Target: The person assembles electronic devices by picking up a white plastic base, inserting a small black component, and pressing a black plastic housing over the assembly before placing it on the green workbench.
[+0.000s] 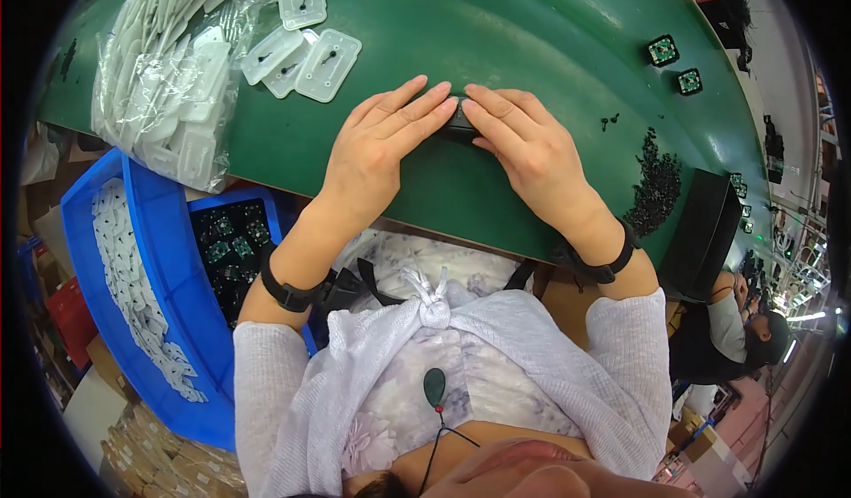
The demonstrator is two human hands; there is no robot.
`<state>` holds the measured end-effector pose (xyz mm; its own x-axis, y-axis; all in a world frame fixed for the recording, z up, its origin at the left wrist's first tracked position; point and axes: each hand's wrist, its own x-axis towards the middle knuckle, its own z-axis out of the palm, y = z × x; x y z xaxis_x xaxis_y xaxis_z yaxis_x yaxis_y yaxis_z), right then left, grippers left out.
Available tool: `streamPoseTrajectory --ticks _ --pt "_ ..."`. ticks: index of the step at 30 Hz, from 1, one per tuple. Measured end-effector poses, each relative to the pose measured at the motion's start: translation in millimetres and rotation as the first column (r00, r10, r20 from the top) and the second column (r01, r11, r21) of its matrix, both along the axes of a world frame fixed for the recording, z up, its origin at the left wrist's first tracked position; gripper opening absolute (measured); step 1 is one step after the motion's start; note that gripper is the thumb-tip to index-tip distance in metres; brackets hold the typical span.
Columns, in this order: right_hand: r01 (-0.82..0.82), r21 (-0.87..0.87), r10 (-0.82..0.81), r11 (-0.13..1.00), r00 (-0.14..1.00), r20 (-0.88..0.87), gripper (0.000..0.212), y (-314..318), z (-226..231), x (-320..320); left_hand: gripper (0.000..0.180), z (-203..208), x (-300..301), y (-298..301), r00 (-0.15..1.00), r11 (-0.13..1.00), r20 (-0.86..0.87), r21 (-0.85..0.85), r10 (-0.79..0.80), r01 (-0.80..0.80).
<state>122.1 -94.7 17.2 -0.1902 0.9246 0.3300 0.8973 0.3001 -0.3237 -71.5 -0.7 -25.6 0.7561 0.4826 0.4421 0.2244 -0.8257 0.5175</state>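
Note:
At the middle of the green table, a small black case (459, 125) lies between my two hands, mostly covered by fingers. My left hand (381, 139) grips its left side, fingers slanting over it toward the far right. From the other side my right hand (525, 134) presses on it, with the fingers on top and the thumb at the near edge. Beyond my left hand lie several clear plastic trays (328, 65), each with a small black piece inside. What is inside the black case cannot be seen.
A plastic bag of white trays (168, 99) sits far left. Blue bins (146, 223) below hold white pieces and black cases with circuit boards. At right are a pile of small black parts (654, 183), two square circuit-board units (663, 51) and a black box (700, 232). A person (736, 329) sits beyond.

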Motion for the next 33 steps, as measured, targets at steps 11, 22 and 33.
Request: streamPoseTrajectory --ticks 11,22,33 --pt "-0.016 -0.375 -0.241 0.927 0.74 -0.628 0.045 19 9 25 0.045 5 22 8 0.996 0.997 0.046 0.016 0.071 -0.072" --pt "0.07 -0.264 -0.267 0.962 0.443 -0.856 0.043 1 4 7 0.029 22 32 -22 0.932 0.315 0.252 -0.935 0.262 0.164" --pt "0.212 -0.059 -0.198 0.975 0.726 -0.658 0.041 40 22 49 0.048 12 -6 21 0.877 0.882 0.16 0.064 0.452 -0.466"
